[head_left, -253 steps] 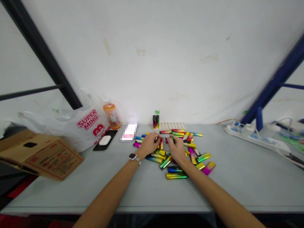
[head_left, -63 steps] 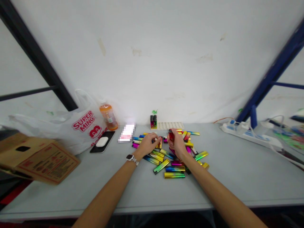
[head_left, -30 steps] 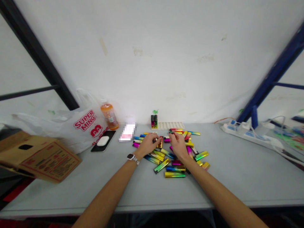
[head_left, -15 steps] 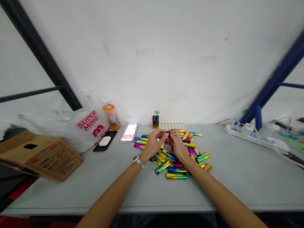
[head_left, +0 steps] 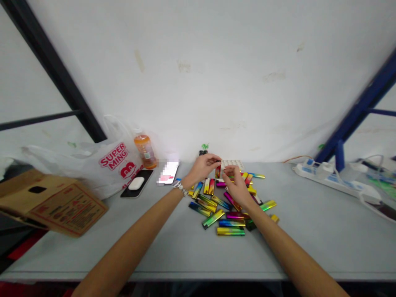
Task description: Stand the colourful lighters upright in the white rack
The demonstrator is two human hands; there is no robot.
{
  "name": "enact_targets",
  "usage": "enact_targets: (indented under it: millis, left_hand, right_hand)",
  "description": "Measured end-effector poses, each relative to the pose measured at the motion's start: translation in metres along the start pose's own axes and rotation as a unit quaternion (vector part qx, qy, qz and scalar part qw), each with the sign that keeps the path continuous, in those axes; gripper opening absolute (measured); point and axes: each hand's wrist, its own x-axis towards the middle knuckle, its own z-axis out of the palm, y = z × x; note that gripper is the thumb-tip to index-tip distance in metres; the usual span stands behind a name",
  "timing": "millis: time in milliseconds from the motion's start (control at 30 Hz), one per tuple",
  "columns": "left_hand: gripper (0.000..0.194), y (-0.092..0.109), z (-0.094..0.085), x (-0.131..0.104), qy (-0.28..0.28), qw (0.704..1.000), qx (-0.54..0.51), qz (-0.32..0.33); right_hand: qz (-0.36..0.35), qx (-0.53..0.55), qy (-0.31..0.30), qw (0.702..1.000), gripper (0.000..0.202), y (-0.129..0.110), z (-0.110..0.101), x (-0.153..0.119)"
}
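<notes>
Left hand (head_left: 205, 168) pinching an upright red lighter (head_left: 218, 170), right hand (head_left: 235, 182) released just beside, more lighters (head_left: 232, 201) scattered nearer on bench (head_left: 185, 251)

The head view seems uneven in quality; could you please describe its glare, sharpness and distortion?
In the head view, glare streaks the metallic lighters; toward the head view's right edge, detail beyond the power strip is soft; at the head view's left, wide-angle distortion appears to stretch the cardboard box.
</notes>
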Motion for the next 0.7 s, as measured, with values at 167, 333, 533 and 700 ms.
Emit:
enact_targets:
  millis: [167,333,533,700]
  left_hand:
    - [0.015,-0.011,-0.023,0.052,-0.011,0.987,0.158,0.026]
    - [0.014,-0.028,-0.025,0.084,-0.044,0.951,0.306,0.017]
    - [0.016,-0.040,-0.019,0.092,-0.075,0.912,0.403,-0.008]
    - [0.015,-0.048,-0.020,0.092,-0.066,0.905,0.420,-0.013]
  right_hand:
    - [0.010,-0.007,0.015,1.000,0.027,0.010,-0.008,0.008]
    - [0.021,-0.005,0.002,1.000,0.027,0.008,-0.007,0.007]
    - [0.017,-0.007,-0.011,1.000,0.026,0.007,-0.008,0.006]
    - [0.020,-0.009,-0.022,1.000,0.022,0.008,-0.008,0.006]
